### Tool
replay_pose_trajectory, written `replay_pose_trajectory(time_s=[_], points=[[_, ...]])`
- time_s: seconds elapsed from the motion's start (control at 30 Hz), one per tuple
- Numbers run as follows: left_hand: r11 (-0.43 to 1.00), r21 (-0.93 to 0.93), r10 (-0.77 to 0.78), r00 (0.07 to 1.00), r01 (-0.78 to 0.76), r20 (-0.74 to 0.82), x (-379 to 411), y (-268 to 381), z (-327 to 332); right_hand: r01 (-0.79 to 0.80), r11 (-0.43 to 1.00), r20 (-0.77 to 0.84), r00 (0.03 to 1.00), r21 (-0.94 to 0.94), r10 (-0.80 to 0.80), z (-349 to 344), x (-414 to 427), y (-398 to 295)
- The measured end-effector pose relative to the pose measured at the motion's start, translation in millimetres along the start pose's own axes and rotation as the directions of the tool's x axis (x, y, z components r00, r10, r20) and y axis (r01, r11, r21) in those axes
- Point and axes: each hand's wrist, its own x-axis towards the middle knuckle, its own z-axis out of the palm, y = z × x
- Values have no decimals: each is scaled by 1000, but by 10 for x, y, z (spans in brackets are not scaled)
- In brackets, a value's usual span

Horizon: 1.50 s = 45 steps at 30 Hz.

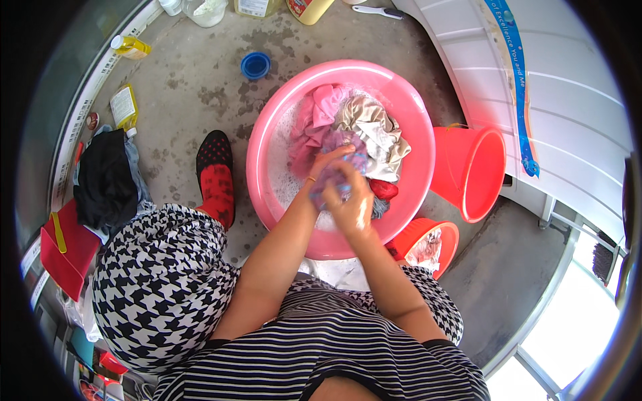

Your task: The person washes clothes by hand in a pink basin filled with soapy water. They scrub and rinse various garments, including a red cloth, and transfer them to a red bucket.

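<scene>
Over a pink plastic basin (257,170) on the floor, my left hand (326,163) and my right hand (349,200) are close together on a wet purple-and-blue cloth (331,181). The cloth is bunched between them, and part of it hangs past my fingers. Sudsy water (285,183) fills the basin's left side. Pink fabric (321,110) lies at the back, beside a crumpled beige and white garment (373,133). A small red item (384,189) and a grey cloth (379,208) lie near the right wall of the basin.
A red bucket (451,165) lies tipped at the right; a smaller red-orange container (449,240) holds cloth. A blue cap (256,65) sits on the floor. Bottles of yellow liquid (124,106) and dark clothes (106,180) lie at left, above a red dustpan (67,250). A brush (377,11) lies at the back.
</scene>
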Motion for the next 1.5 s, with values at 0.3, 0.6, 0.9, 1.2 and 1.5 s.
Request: replay_pose_trajectory(time_s=[0.3,0.6,0.9,1.2,1.5], points=[[993,26,-110,967,119,-229,106,83,-20,284,803,26,948,-525,-318,424,310,853],[968,45,-213,902,247,-376,94,141,182,-362,791,234,821,-492,521,296,1249,614],[995,35,90,993,-93,78,79,-44,-65,69,997,42,997,-19,-69,-45,-50,-180],[979,141,-117,975,145,-190,-14,358,330,60,946,-412,890,-320,-196,13,585,849],[940,279,-130,963,195,-236,143,154,117,-145,673,260,848,-725,462,509,1305,1444]])
